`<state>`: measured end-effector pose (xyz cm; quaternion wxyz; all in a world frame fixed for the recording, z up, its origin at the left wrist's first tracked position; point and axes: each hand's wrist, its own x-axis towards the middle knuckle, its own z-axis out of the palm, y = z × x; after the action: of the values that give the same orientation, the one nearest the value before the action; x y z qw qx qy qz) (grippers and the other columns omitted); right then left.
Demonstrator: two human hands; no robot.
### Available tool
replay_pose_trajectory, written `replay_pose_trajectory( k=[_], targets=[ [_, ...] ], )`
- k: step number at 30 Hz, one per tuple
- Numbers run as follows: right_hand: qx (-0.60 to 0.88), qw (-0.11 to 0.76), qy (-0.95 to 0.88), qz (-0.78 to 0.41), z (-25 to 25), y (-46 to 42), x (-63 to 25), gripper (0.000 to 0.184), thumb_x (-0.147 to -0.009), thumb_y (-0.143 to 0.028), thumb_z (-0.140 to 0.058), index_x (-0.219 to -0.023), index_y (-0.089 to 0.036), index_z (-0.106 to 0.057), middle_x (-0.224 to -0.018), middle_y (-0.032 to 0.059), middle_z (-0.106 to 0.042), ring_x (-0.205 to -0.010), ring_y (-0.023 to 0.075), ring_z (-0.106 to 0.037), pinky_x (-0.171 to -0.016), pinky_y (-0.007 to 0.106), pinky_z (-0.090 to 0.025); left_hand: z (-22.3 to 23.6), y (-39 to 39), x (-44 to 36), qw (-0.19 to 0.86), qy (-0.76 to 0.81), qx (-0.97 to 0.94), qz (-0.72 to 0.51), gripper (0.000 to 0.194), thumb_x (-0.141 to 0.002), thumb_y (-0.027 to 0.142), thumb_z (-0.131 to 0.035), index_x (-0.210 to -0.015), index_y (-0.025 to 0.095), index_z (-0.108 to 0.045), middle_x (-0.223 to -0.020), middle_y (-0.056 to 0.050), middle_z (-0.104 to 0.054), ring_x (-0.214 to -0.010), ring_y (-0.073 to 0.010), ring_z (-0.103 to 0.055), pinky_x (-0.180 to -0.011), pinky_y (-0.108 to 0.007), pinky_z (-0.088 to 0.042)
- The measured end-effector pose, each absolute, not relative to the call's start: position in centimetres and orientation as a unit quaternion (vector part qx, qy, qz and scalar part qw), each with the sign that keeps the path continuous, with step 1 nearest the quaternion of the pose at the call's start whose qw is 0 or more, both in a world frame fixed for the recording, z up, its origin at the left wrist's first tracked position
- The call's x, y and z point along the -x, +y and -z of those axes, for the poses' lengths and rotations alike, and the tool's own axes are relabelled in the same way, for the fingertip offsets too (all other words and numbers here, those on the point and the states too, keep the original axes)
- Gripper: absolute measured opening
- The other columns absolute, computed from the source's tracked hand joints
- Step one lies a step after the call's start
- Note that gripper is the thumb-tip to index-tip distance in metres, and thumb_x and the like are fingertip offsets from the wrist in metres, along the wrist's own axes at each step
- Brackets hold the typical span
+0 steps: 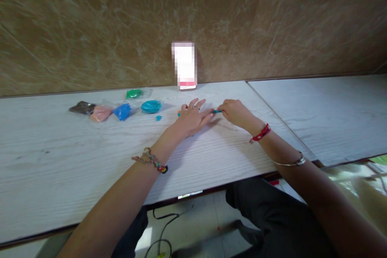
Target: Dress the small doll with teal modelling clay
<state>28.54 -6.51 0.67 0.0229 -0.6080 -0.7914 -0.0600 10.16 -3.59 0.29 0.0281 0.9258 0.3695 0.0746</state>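
My right hand (235, 111) is closed in a pinch on the end of a thin blue strip (217, 111) that looks like modelling clay. The strip's other end meets the fingertips of my left hand (193, 119). That hand lies palm down on the table with its fingers spread and covers part of what is under it. A bit of orange (178, 112) shows at its left edge, beside a speck of blue. Further left rests a small blue piece (159, 118), just below a larger blue lump (151, 107) in clear wrapping.
Wrapped lumps in green (134, 94), blue (122, 111), pinkish (100, 113) and dark grey (82, 107) lie at the left. A phone (188, 87) leans on the marbled wall (121, 28) behind the white wood-grain table (75, 177). A seam crosses the tabletop at right.
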Motion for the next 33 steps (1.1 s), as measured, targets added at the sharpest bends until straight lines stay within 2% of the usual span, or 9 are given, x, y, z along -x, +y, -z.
replay_pose_trajectory(
  k=[6, 14, 20, 26, 29, 33],
  targets=[
    [0.601, -0.017, -0.797, 0.058, -1.4, -7.3, -28.0, 0.033, -0.083, -0.009, -0.037, -0.099, -0.014, -0.066, -0.105, 0.0116, -0.058, -0.097, 0.0214, -0.053, -0.074, 0.030, -0.038, 0.0, -3.5, -10.5, 0.049, 0.372, -0.924, -0.069, 0.050, -0.091, 0.048, -0.017, -0.118, 0.031, -0.056, -0.144, -0.004, -0.029, -0.133, -0.0301, -0.019, -0.100, -0.055, -0.023],
    [0.615, 0.103, -0.780, -0.046, -0.1, -5.8, -29.2, 0.034, -0.077, -0.004, -0.043, -0.094, -0.016, -0.070, -0.104, 0.0074, -0.062, -0.093, 0.0158, -0.057, -0.082, 0.025, -0.040, -1.4, -3.4, -11.5, 0.054, 0.370, -0.926, -0.060, 0.050, -0.091, 0.045, -0.015, -0.124, 0.033, -0.050, -0.145, -0.005, -0.028, -0.133, -0.0305, -0.019, -0.100, -0.056, -0.022],
    [0.595, 0.091, -0.798, -0.030, -0.4, -5.8, -29.6, 0.038, -0.074, -0.003, -0.043, -0.097, -0.015, -0.070, -0.102, 0.0071, -0.066, -0.095, 0.0149, -0.058, -0.085, 0.022, -0.041, -0.9, -3.4, -12.7, 0.057, 0.386, -0.920, -0.042, 0.050, -0.091, 0.044, -0.015, -0.114, 0.032, -0.059, -0.145, -0.001, -0.029, -0.133, -0.0305, -0.019, -0.101, -0.055, -0.023],
    [0.617, 0.128, -0.776, -0.006, -1.0, -6.0, -29.5, 0.040, -0.076, -0.001, -0.039, -0.096, -0.013, -0.071, -0.102, 0.0082, -0.066, -0.094, 0.0149, -0.059, -0.086, 0.023, -0.041, -0.6, -3.3, -12.4, 0.056, 0.395, -0.916, -0.048, 0.051, -0.091, 0.044, -0.015, -0.122, 0.030, -0.052, -0.144, -0.002, -0.032, -0.133, -0.0287, -0.020, -0.101, -0.053, -0.024],
    [0.623, 0.103, -0.776, 0.005, -1.1, -6.2, -29.5, 0.038, -0.079, -0.003, -0.038, -0.098, -0.014, -0.069, -0.106, 0.0096, -0.063, -0.097, 0.0166, -0.056, -0.084, 0.026, -0.041, -0.8, -3.6, -12.4, 0.056, 0.396, -0.915, -0.051, 0.051, -0.091, 0.044, -0.015, -0.123, 0.028, -0.051, -0.144, -0.003, -0.032, -0.133, -0.0282, -0.021, -0.101, -0.052, -0.025],
    [0.612, 0.013, -0.789, 0.044, -1.4, -7.1, -28.8, 0.036, -0.083, -0.007, -0.038, -0.102, -0.016, -0.066, -0.109, 0.0112, -0.061, -0.097, 0.0213, -0.055, -0.076, 0.031, -0.041, -0.7, -3.8, -12.3, 0.056, 0.395, -0.915, -0.055, 0.051, -0.091, 0.044, -0.016, -0.126, 0.027, -0.049, -0.144, -0.004, -0.032, -0.133, -0.0280, -0.020, -0.102, -0.052, -0.024]
  ],
)
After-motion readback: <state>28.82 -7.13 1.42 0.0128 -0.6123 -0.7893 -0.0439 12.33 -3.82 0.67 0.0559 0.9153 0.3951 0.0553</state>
